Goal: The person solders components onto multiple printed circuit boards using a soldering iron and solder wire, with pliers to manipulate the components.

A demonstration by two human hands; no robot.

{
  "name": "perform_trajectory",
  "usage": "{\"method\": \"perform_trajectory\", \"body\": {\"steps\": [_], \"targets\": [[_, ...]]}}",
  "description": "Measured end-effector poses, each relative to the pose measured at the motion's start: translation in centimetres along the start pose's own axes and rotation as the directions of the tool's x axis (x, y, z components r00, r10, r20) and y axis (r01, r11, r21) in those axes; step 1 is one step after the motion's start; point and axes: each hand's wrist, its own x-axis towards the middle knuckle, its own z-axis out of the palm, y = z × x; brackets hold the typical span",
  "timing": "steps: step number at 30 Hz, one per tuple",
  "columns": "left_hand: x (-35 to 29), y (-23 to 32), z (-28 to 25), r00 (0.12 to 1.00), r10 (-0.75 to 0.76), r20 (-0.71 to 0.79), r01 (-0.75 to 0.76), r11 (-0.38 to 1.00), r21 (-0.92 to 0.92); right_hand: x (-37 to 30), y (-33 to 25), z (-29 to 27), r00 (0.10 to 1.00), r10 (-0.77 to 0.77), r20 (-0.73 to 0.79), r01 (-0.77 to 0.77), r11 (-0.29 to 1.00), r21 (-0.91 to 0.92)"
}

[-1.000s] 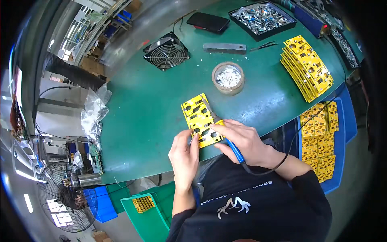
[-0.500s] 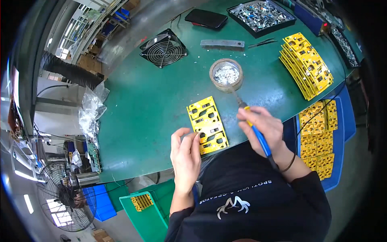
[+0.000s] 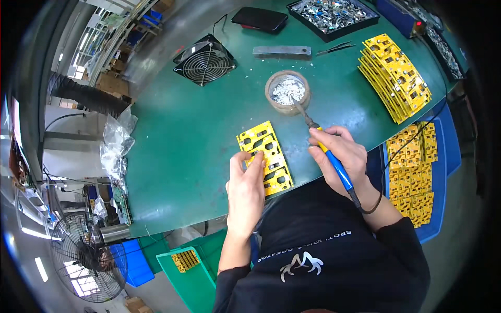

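My right hand (image 3: pixel 342 159) grips a soldering iron (image 3: pixel 336 169) by its blue and yellow handle. The iron's tip reaches into a round bowl (image 3: pixel 270 93) of silvery-white flakes. My left hand (image 3: pixel 246 190) is closed on the left side of a yellow circuit board (image 3: pixel 276 180), its bent fingertips pressed on the board's face. The board lies flat on the green table (image 3: pixel 182 151), with dark cut-outs and small parts on it. Whether a small part sits under my left fingertips is hidden.
Stacked yellow boards (image 3: pixel 399 81) stand at right, above a blue bin (image 3: pixel 443 172) of more boards. Farther back are tweezers (image 3: pixel 335 48), a grey bar (image 3: pixel 282 51), a small fan (image 3: pixel 206 62), a dark phone-like slab (image 3: pixel 259 20) and a tray (image 3: pixel 326 36) of small parts.
My left hand has moved up along the board, its fingertips now nearer the board's middle. The iron's tip has gone deeper into the bowl. The whole view has shifted slightly.
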Motion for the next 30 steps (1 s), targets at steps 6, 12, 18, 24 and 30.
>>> {"method": "perform_trajectory", "body": {"steps": [6, 12, 18, 24, 30], "targets": [[-0.3, 0.0, 0.4, 0.999, -0.023, 0.024, 0.022, 0.999, 0.045, 0.4, -0.7, 0.3, 1.0, 0.013, 0.003, -0.013, 1.0, 0.026], [-0.5, 0.4, 0.8, 0.996, 0.004, -0.087, -0.006, 1.0, -0.018, 0.0, -1.5, 0.0, 0.997, -0.022, 0.068, 0.018, 0.998, 0.067], [-0.5, 0.3, 0.9, 0.994, -0.004, -0.111, -0.002, 0.999, -0.053, -0.3, -2.1, 0.1, 0.988, -0.079, 0.133, 0.062, 0.99, 0.129], [-0.5, 0.1, 1.1, 0.993, 0.033, -0.114, -0.034, 0.999, -0.005, -0.5, -2.3, 0.6, 0.988, -0.058, 0.144, 0.035, 0.987, 0.158], [-0.7, 0.4, 1.6, 0.988, 0.043, -0.147, -0.04, 0.999, 0.023, -0.6, -2.3, 0.6, 0.987, -0.055, 0.154, 0.029, 0.986, 0.166]]}}
